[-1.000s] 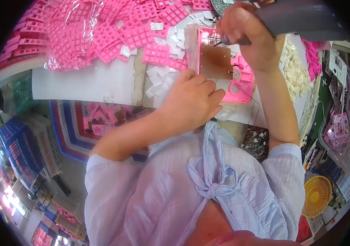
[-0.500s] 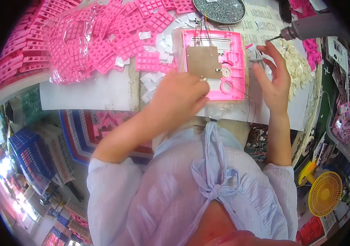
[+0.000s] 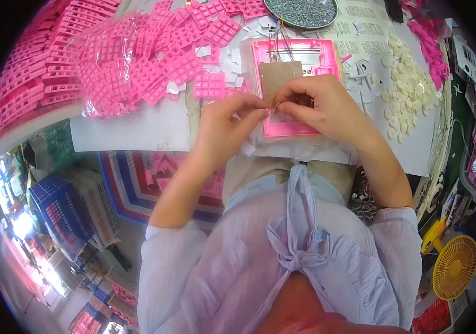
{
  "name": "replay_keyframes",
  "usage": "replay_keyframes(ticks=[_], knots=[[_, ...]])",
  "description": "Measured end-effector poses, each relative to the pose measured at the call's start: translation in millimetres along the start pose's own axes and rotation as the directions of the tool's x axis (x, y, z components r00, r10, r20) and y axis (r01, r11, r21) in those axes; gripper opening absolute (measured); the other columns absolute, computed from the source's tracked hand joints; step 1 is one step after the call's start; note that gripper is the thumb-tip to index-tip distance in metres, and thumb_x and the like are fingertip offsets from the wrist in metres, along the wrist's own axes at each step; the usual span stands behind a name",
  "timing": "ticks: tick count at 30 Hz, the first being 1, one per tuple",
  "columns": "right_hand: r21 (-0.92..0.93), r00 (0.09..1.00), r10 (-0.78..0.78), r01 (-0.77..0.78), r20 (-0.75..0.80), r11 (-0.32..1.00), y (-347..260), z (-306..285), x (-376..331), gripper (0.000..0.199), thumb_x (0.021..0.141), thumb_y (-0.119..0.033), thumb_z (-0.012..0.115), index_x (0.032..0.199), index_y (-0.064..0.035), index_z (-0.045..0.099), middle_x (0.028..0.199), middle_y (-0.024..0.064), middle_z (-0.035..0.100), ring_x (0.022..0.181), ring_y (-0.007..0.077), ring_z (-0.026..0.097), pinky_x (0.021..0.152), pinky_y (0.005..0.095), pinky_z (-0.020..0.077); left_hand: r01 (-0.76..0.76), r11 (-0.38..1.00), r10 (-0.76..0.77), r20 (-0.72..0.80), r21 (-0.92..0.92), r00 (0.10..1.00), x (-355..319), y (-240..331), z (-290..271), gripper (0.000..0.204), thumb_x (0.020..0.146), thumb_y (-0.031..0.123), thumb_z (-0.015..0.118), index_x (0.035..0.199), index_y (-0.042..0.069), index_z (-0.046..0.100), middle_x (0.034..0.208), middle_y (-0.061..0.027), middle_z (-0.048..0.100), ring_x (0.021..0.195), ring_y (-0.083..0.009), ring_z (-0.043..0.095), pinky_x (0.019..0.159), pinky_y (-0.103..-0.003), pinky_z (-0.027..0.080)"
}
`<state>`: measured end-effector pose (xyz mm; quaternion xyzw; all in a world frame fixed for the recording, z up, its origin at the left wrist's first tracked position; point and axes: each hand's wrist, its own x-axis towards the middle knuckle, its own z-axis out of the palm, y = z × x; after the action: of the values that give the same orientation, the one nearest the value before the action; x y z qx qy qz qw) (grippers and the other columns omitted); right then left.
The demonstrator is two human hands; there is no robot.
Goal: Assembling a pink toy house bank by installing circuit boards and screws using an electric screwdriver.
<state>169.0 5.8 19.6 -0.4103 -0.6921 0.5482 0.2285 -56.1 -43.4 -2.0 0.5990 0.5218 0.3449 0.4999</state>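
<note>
A pink plastic housing (image 3: 291, 131) lies open-side up on the table in front of me. A brown circuit board (image 3: 278, 76) sits inside it, with coloured wires (image 3: 277, 44) running from its far end. Over the left near part of the housing, my left hand (image 3: 228, 125) and my right hand (image 3: 327, 107) meet fingertip to fingertip. Both pinch a thin reddish wire (image 3: 272, 108) at the board's near left corner. Most of that wire is covered by the fingers, and my right hand hides the housing's right middle.
Pink keypad pieces (image 3: 185, 67), some bagged in clear plastic (image 3: 104, 72), heap at the left. A round tray of small screws (image 3: 303, 12) stands at the back. Cream-coloured small parts (image 3: 408, 92) lie to the right. A yellow fan (image 3: 455, 267) is at lower right.
My right hand has come left from beside the electric screwdriver onto the housing. My left hand has shifted slightly left and down, and both now pinch the wire. The screwdriver has swung up out of clear sight.
</note>
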Motion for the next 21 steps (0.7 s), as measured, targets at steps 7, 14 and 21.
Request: replay_keyframes(ticks=[7, 14, 21], knots=[[-0.079, 1.000, -0.012, 0.009, -0.027, 0.997, -0.7, 5.1, 1.1, 0.014, 0.087, -0.012, 0.071, 0.093, 0.0001, 0.071, 0.081, 0.0148, 0.073, 0.074, 0.0265, 0.072, 0.070, 0.0352, 0.0554, -0.051, 0.983, 0.035, 0.094, 0.177, 0.995, 4.0, 13.2, -1.6, 0.013, 0.091, 0.004, 0.072, 0.102, -0.001, 0.073, 0.085, -0.0040, 0.071, 0.068, -0.0055, 0.061, 0.059, -0.022, 0.049], [-0.130, 0.999, -0.017, 0.012, -0.035, 0.991, -8.1, 4.7, 1.4, 0.014, 0.088, -0.014, 0.071, 0.090, -0.0002, 0.070, 0.079, 0.0153, 0.072, 0.073, 0.0287, 0.071, 0.068, 0.0370, 0.0545, -0.086, 0.971, 0.081, 0.031, 0.224, 0.996, 2.2, 12.2, 4.9, 0.013, 0.089, 0.005, 0.073, 0.101, -0.001, 0.073, 0.081, -0.0025, 0.069, 0.062, -0.0046, 0.056, 0.055, -0.023, 0.044], [-0.178, 0.993, -0.099, 0.087, -0.061, 0.980, 1.1, 6.1, -3.7, 0.014, 0.088, -0.014, 0.070, 0.094, -0.0009, 0.069, 0.081, 0.0153, 0.071, 0.074, 0.0305, 0.070, 0.068, 0.0383, 0.0534, -0.201, 0.931, 0.201, 0.031, 0.304, 0.979, 6.8, 12.2, 9.6, 0.012, 0.088, 0.004, 0.073, 0.099, 0.000, 0.071, 0.077, -0.0046, 0.065, 0.061, -0.0085, 0.054, 0.053, -0.026, 0.042]])
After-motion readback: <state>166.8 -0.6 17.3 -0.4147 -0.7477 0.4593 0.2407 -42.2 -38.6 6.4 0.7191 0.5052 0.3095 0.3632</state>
